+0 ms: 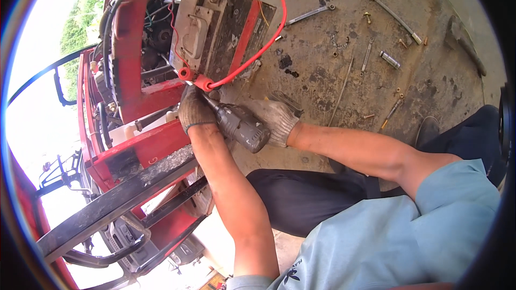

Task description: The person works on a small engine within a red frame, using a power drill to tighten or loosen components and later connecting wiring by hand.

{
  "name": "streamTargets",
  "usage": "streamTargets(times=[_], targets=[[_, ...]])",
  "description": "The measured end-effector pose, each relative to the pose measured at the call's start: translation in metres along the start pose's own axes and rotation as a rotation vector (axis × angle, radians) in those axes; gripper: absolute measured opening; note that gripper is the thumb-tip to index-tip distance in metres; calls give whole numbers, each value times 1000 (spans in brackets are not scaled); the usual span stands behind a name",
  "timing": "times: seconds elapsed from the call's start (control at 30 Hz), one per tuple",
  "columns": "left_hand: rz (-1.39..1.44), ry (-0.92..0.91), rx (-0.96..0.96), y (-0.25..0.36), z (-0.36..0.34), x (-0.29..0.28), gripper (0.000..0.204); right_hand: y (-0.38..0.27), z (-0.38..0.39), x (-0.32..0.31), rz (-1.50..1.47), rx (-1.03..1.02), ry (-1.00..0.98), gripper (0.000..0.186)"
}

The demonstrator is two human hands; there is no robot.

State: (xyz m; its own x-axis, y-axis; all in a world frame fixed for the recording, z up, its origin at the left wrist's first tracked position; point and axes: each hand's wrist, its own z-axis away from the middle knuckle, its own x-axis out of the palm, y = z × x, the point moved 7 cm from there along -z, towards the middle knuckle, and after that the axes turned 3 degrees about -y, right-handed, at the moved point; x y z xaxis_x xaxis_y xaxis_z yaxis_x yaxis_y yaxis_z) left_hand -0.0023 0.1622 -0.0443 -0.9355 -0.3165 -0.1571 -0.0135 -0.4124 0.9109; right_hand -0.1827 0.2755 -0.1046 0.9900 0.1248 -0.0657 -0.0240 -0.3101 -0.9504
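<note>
My gloved left hand is closed around the front end of a dark, scuffed power tool, just below the red cable boots and beside a red metal frame. My gloved right hand is behind the tool's body, gripping it; its fingertips are hidden. The tool's tip is hidden by my left hand and the boots. A battery with a red stripe sits above, with a thick red cable running from the boots across its lower right.
On the stained floor to the right lie wrenches, a hose, a socket, a long rod and several small fittings. Black tubing and a rail are at lower left. My dark-trousered leg is bent below my arms.
</note>
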Motion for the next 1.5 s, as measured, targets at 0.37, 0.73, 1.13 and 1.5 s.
streamTargets(times=[0.37, 0.73, 1.13, 1.5], targets=[[-134, 19, 120, -7, 0, 1, 22, 22, 6, 2, 48, -59, -18, 55], [-191, -76, 159, -4, -9, -15, 24, 17, -1, 4, 18, -32, 2, 48], [-877, -156, 397, -1, -13, -11, 26, 20, -7, 0, -1, -26, 38, 38], [-1116, -106, 382, 10, -30, -18, 31, 22, -11, 5, 19, -44, 14, 53]])
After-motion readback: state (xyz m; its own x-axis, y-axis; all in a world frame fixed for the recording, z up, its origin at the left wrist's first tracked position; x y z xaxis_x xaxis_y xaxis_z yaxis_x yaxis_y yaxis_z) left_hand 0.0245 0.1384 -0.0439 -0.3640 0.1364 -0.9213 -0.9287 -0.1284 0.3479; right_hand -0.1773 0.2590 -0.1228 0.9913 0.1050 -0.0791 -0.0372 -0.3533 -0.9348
